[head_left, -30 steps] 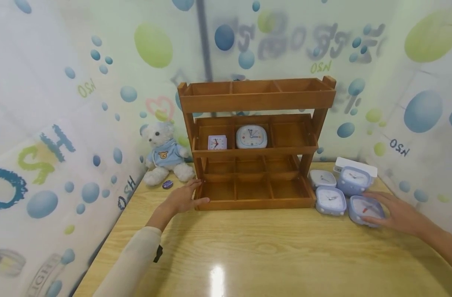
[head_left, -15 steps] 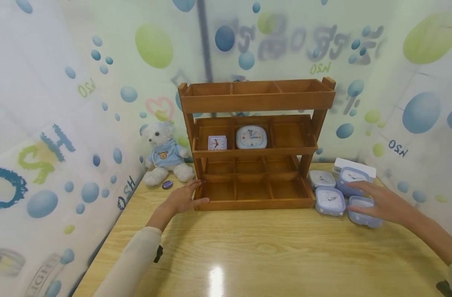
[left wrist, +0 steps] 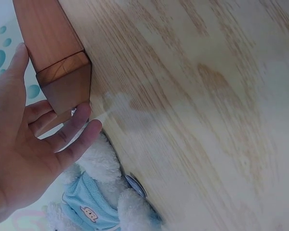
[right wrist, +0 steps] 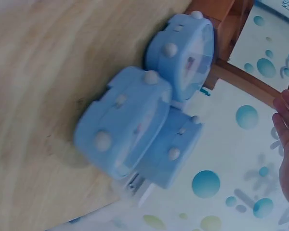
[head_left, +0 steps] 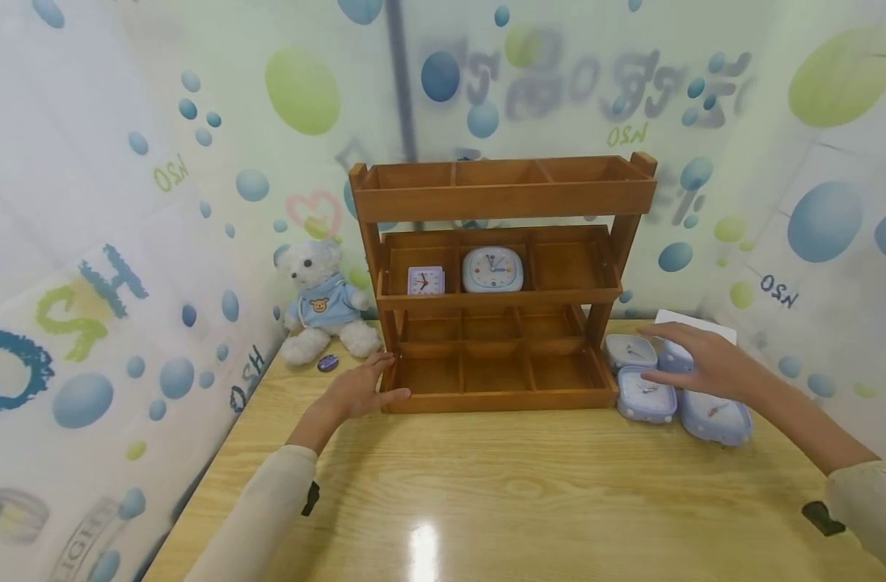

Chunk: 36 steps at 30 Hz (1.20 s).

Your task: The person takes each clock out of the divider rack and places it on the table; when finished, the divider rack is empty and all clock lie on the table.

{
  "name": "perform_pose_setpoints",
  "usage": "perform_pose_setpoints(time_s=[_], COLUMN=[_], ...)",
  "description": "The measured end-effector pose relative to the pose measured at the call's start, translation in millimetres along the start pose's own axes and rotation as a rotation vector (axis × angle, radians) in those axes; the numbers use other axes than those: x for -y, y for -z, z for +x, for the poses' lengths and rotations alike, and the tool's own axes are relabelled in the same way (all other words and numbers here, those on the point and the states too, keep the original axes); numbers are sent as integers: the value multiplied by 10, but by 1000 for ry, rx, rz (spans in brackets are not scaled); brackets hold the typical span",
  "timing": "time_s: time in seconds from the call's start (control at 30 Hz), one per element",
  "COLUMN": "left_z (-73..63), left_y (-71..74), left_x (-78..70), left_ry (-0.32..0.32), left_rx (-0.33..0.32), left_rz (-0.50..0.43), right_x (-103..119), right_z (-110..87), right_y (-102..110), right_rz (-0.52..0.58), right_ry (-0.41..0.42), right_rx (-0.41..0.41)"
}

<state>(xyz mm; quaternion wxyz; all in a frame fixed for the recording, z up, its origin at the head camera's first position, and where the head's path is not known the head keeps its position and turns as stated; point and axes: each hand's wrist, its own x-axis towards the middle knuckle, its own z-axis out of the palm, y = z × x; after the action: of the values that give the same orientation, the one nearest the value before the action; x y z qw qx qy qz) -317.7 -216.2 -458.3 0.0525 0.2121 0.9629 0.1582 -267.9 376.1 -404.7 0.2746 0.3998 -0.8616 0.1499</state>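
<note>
Clocks beside rack: four are grouped on the table [head_left: 487, 485] at the rack's right end. The front left clock [head_left: 645, 403] is crossed by a thumb, the front right clock [head_left: 718, 419] is partly covered, the rear left clock [head_left: 627, 350] is partly overlapped, and the rear right clock [head_left: 672, 359] is mostly hidden.
Right hand [head_left: 715, 365]: held over them, thumb and fingers apart, nothing gripped; cut off by its wrist view's edge.
Left hand [head_left: 356, 390]: rested against the rack's left end, fingers loosely extended, not clamped; which fingers press cannot be told.
Rack [head_left: 504, 400]: a square clock [head_left: 425, 280] and a rounded clock [head_left: 492, 269] are held in its middle tier.
White box [head_left: 708, 326]: partly hidden behind the clocks.
Teddy bear [head_left: 326, 305]: seated at left, its head cut off in the left wrist view.
Purple oval object [head_left: 328, 363]: too small to be identified.
</note>
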Motion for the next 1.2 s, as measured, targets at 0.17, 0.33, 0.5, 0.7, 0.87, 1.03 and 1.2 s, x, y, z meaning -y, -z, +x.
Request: perform_pose_setpoints(time_s=[0.17,0.33,0.5,0.7,0.87,1.03,1.2], left_z=[-9,-4,2,-3,2,-3,-1], left_y=[9,5,10,36,15,-4,-2], left_x=[-23,-36,-32,-18,-6,-6,-13], left_ry=[12,10,7,11,12,20,25], left_rx=[2,3,-5,-19,-12,-9,-11], left_rz=[-1,-10,-23,-32,-35,-36,-30], right_x=[55,160,246,385,458,464,447], right_z=[253,457,780,1195,1442,1670,1900], right_y=[-16,-20,-24,-35,-112,-224,-313], right_rz=[-21,21,56,21,59,100,151], right_ry=[4,-51,69,55,-18,-90,-109], right_rx=[-2,29,-36,-15,39,47,23])
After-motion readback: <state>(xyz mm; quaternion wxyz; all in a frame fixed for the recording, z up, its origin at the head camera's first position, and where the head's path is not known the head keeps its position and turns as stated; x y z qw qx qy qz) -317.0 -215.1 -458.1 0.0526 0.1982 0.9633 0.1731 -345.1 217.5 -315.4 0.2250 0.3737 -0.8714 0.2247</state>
